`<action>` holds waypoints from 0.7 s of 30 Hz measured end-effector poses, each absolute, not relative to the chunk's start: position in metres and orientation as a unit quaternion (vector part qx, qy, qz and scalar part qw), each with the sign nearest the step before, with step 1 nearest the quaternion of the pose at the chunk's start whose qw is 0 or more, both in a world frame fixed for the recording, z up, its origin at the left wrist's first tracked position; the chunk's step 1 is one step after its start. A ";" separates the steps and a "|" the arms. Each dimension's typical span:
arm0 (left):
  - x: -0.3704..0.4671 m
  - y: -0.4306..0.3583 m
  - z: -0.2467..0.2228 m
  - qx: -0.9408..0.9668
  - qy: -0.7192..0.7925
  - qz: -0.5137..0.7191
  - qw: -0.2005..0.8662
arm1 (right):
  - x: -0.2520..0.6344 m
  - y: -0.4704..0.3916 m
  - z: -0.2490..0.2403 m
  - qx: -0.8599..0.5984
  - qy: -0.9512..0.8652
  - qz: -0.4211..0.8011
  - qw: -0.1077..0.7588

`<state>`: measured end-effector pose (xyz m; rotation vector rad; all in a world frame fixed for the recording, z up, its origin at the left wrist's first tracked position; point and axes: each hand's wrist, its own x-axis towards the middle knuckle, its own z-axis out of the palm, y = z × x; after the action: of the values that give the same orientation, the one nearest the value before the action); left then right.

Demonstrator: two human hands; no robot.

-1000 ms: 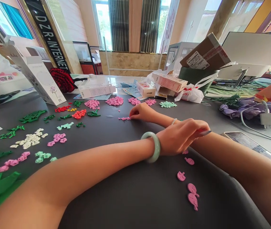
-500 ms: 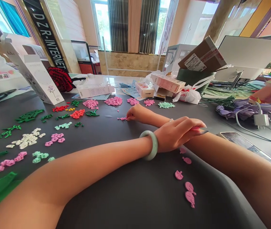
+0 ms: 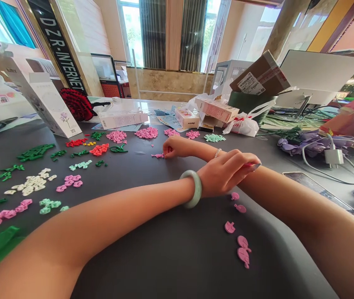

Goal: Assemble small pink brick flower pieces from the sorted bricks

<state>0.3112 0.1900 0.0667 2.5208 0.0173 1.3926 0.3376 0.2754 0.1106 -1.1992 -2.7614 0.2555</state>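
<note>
My left hand [image 3: 227,172], with a pale green bangle [image 3: 195,189] at its wrist, lies across my right forearm; its fingers are pinched on a pink piece, mostly hidden. Farther off, my right hand [image 3: 170,147] rests curled on the dark table [image 3: 164,249], its fingertips beside a little row of tiny pink pieces [image 3: 157,155]. Whether it grips one is hidden. Several flat round pink pieces [image 3: 229,226] lie below the crossed arms.
Pink piles [image 3: 146,132] and a mint pile [image 3: 214,138] line the back. Red, green, white and pink pieces spread at left near a tall white box [image 3: 52,108]. Boxes, a white bag [image 3: 242,126], a charger [image 3: 333,156] and purple flowers [image 3: 308,142] stand at right.
The view has shifted slightly. My left hand has drawn a little left along the right forearm, its fingers closer together. My right hand stays by the tiny pink pieces.
</note>
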 end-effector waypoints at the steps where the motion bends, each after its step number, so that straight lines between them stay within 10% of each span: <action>1: 0.310 0.189 0.066 0.867 0.007 0.482 0.126 | 0.343 0.274 0.111 -0.399 -0.910 0.088 0.071; 21: 0.309 0.187 0.070 0.885 0.077 0.401 0.224 | 0.513 0.096 0.125 -0.582 -0.684 0.201 0.390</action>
<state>0.3092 0.1873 0.0698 2.4419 0.2135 1.1067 0.5125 0.0956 0.1247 -1.4796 -1.7395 0.5106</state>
